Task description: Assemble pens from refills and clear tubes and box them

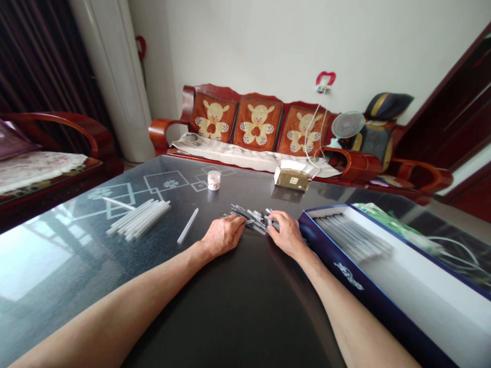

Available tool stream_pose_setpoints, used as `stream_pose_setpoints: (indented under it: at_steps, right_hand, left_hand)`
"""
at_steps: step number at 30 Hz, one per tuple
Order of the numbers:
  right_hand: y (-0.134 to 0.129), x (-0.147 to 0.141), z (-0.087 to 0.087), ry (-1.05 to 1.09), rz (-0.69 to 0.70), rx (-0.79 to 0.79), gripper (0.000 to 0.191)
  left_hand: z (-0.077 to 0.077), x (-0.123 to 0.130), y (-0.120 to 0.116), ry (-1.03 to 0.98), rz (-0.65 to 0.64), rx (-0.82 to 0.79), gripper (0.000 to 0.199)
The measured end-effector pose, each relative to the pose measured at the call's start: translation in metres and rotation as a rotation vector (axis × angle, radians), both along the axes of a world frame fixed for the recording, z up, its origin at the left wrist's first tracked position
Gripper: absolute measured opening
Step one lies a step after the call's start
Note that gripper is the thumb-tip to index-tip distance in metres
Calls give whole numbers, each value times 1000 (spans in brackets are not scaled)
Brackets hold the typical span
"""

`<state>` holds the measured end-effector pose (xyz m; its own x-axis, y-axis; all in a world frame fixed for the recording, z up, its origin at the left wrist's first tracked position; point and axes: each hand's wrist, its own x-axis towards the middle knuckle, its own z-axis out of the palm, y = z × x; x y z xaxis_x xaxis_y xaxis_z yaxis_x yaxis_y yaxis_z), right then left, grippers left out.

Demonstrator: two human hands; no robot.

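My left hand [225,235] rests on the dark table at the left end of a loose pile of thin grey and black pen parts [256,219]. Its fingers are bent together at the pile; what they hold, if anything, is hidden. On the pile's right side my right hand [284,230] has its thumb and fingers curled around some of the parts. A single white tube [187,226] lies left of my left hand. Farther left is a bundle of white tubes [140,219]. Beside my right forearm, a long blue box [347,276] with a white inside holds a row of assembled-looking pens [355,237].
A small white jar [214,180] and a tissue box [293,176] stand toward the far side of the table [184,176]. Green packaging [399,227] and a white cable lie beyond the blue box. A wooden sofa [187,110] with cushions stands behind.
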<state>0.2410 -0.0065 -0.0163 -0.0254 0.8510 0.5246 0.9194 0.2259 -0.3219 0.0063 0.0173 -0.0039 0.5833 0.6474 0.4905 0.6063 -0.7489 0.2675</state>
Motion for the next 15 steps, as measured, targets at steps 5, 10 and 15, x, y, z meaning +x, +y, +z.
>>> stream_pose_setpoints:
  at_steps: [5,10,15]
  right_hand:
    - [-5,-4,9,-46,32,23,21]
    - [-5,-5,11,-13,72,99,24]
    - [-4,-10,11,139,173,197,29]
  left_hand:
    - [0,0,0,-13,-5,-3,29]
    - [-1,1,1,-21,-12,-5,29]
    - [-1,0,1,-28,-17,4,28]
